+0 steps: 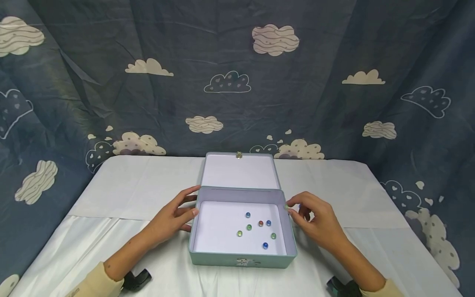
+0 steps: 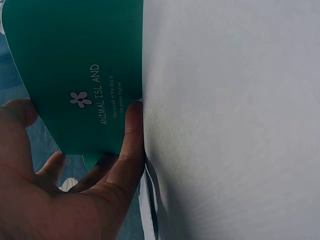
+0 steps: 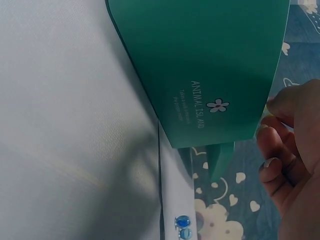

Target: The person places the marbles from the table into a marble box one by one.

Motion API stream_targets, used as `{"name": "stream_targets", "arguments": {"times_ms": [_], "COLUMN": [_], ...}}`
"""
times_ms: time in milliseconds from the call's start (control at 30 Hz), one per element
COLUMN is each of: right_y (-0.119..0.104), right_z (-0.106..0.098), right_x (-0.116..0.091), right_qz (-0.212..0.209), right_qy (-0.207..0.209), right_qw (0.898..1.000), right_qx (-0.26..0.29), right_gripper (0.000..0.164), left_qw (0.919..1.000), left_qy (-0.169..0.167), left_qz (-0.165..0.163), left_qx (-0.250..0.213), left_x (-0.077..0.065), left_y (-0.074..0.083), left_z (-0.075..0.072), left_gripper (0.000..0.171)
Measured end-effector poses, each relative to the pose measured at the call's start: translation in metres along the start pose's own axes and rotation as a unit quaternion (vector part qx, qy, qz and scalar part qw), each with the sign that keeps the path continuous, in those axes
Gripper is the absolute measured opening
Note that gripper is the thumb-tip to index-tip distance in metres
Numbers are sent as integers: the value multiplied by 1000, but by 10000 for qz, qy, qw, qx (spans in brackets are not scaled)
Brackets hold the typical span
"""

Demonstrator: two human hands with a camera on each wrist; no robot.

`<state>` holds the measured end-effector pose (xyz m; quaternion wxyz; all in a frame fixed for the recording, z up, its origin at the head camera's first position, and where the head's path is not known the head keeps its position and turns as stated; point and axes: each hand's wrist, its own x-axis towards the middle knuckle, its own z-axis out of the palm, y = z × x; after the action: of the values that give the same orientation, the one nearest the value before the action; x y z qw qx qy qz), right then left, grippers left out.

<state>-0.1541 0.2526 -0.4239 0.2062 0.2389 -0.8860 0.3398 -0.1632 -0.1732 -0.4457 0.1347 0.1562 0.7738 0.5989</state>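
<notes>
An open green tin box (image 1: 243, 260) stands before me with several glass marbles inside, among them a red marble (image 1: 261, 223), a blue marble (image 1: 265, 246) and a green marble (image 1: 249, 227). My left hand (image 1: 168, 218) rests against the box's left side, thumb at the rim and fingers spread fairly straight along the wall. At the right rim, my right hand (image 1: 315, 218) pinches a small yellow-green marble (image 1: 286, 207) between thumb and index finger. The fingertips mostly cover it. Lettering and a flower mark the green side wall (image 3: 205, 60).
The lid (image 1: 241, 171) is tipped back behind the box, a gold clasp (image 1: 239, 155) on its edge. In the right wrist view, blue marbles (image 3: 183, 221) lie on the white cloth beyond the box. A dark curtain (image 1: 230, 49) with clouds hangs behind the table (image 1: 319, 177).
</notes>
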Motion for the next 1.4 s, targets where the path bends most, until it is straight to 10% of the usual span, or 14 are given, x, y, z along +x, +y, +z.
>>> {"name": "stream_targets", "arguments": {"times_ms": [533, 1400], "right_y": [29, 58], "right_z": [-6, -3], "right_x": [1, -9], "right_qz": [-102, 663], "right_qy": [30, -1059], "right_qw": [9988, 9848], "right_qx": [-479, -1205], "right_gripper": [33, 20], "left_qw": [10000, 9999], "left_qy": [8, -10], "left_qz": [69, 83], "left_qx": [71, 76], "left_x": [1, 1], "left_y": [-1, -2], "left_z": [-1, 0], "left_gripper": [63, 63]}}
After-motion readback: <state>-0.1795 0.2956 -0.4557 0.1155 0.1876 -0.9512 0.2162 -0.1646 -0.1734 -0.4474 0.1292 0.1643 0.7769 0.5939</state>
